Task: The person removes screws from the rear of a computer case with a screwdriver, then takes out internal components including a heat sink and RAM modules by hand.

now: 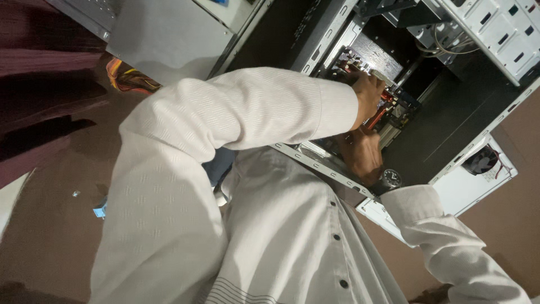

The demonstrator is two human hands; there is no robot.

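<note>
Both my hands reach into an open computer case (444, 121) with a dark inside and a metal frame. My left hand (368, 93), in a long white sleeve, has its fingers closed around a red cable (378, 116) by the components inside. Just below it is my right hand (360, 157), with a dark wristwatch (390, 179) at the cuff. It lies against the case's lower rail (323, 163), close to the lower end of the red cable. Its fingers are turned away from me, so its grip is hidden.
A white drive cage (495, 28) stands at the top right. A white panel with a small black fan (482, 160) lies to the right. Coloured wires (126, 76) bunch at the upper left by a grey panel (169, 34). A small blue bit (100, 211) lies on the brown floor.
</note>
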